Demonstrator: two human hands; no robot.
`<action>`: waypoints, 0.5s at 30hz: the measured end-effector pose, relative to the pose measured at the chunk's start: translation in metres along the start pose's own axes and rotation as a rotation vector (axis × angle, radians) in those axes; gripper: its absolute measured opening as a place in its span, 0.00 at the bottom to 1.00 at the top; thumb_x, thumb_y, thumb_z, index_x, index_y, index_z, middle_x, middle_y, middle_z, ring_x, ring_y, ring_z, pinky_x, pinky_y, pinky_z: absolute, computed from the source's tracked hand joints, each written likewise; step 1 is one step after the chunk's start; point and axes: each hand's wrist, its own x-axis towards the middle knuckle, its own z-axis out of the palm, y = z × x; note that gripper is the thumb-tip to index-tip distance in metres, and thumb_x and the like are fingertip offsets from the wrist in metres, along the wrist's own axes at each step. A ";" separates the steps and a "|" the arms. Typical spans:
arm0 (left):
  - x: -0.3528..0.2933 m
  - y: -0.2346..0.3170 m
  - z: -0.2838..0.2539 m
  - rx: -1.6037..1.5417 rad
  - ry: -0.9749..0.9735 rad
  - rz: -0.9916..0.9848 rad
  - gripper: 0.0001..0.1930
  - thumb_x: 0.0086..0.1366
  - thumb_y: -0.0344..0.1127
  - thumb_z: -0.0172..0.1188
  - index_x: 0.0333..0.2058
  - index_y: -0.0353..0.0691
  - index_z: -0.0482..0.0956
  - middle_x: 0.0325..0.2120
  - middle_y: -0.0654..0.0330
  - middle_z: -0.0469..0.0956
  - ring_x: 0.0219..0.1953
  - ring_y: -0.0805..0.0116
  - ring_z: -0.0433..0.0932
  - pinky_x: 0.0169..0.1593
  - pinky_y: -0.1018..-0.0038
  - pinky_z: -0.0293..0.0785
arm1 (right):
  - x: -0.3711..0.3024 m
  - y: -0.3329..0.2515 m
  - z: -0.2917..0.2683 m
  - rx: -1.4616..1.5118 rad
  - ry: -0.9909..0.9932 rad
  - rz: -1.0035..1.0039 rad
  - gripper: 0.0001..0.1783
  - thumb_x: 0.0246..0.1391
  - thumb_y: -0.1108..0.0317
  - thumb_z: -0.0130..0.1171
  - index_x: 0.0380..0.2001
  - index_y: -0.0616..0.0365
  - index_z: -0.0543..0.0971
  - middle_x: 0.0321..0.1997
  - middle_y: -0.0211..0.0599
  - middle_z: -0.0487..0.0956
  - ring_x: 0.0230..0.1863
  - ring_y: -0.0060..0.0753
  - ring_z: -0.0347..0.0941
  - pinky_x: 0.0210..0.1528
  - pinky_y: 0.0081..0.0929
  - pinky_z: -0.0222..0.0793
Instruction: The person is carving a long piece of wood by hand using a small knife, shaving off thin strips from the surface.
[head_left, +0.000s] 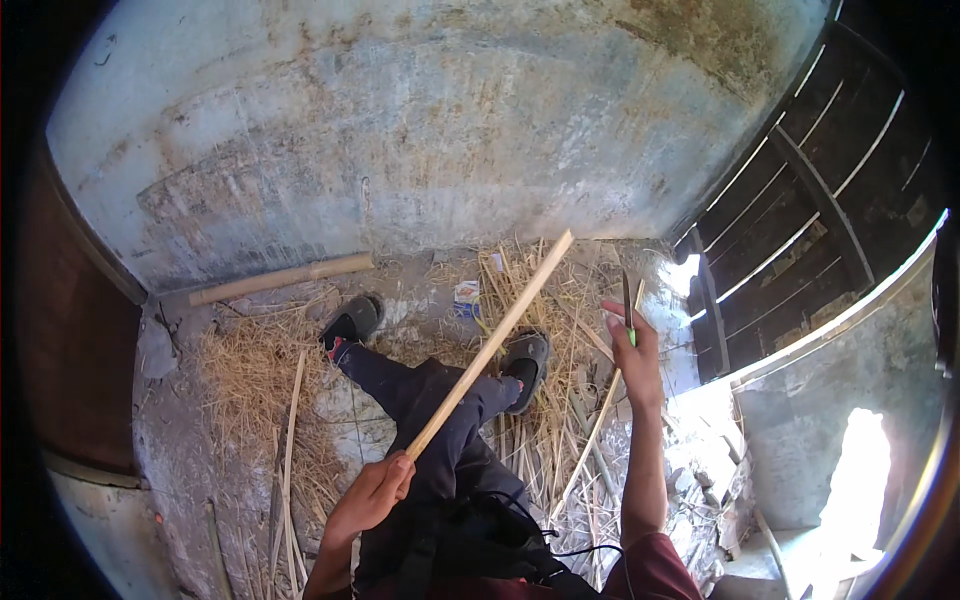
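Holding strip (495, 340) in left hand (372, 492) by its near end, slanting above legs (450, 390); gripping knife (629, 310) in right hand (640, 362), well apart from strip. Probably best to keep left hand behind blade, stroke away from legs, press lightly and evenly.

The left hand (368, 497) hides the near end of the bamboo strip (492, 345), the right hand (640, 365) covers part of the knife (628, 298), the lower edge crops the maroon sleeve (655, 575), and the packet's (467, 299) print is too small to read.
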 end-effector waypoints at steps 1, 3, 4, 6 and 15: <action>0.000 -0.004 0.000 -0.048 -0.037 -0.029 0.25 0.88 0.50 0.39 0.36 0.37 0.71 0.22 0.66 0.65 0.25 0.75 0.64 0.31 0.72 0.65 | 0.004 -0.004 0.003 0.075 -0.022 0.004 0.20 0.74 0.57 0.60 0.61 0.56 0.83 0.23 0.16 0.67 0.22 0.10 0.57 0.24 0.19 0.48; -0.002 -0.007 0.000 -0.076 -0.087 -0.069 0.25 0.88 0.50 0.39 0.36 0.38 0.71 0.22 0.67 0.64 0.25 0.76 0.63 0.32 0.73 0.64 | 0.012 -0.012 0.007 0.225 -0.070 0.010 0.24 0.76 0.52 0.57 0.62 0.58 0.83 0.21 0.14 0.65 0.21 0.09 0.54 0.23 0.18 0.45; -0.002 -0.006 0.001 -0.060 -0.106 -0.078 0.24 0.88 0.50 0.39 0.36 0.38 0.71 0.22 0.68 0.64 0.25 0.76 0.62 0.32 0.74 0.64 | 0.017 -0.014 0.009 0.238 -0.001 0.004 0.25 0.76 0.51 0.57 0.62 0.59 0.82 0.22 0.14 0.65 0.20 0.09 0.53 0.23 0.17 0.44; -0.004 -0.002 0.002 -0.039 -0.141 -0.090 0.24 0.88 0.50 0.39 0.36 0.38 0.71 0.23 0.68 0.63 0.26 0.76 0.61 0.32 0.74 0.63 | 0.028 -0.015 0.011 0.265 0.138 -0.009 0.27 0.77 0.48 0.56 0.62 0.59 0.82 0.23 0.15 0.65 0.19 0.09 0.51 0.23 0.17 0.43; -0.014 -0.006 0.002 -0.067 -0.271 -0.129 0.26 0.87 0.57 0.38 0.38 0.41 0.70 0.24 0.70 0.58 0.24 0.78 0.55 0.27 0.74 0.55 | 0.042 -0.026 -0.009 0.344 -0.217 0.074 0.27 0.76 0.49 0.57 0.64 0.60 0.81 0.26 0.17 0.73 0.18 0.08 0.50 0.20 0.17 0.44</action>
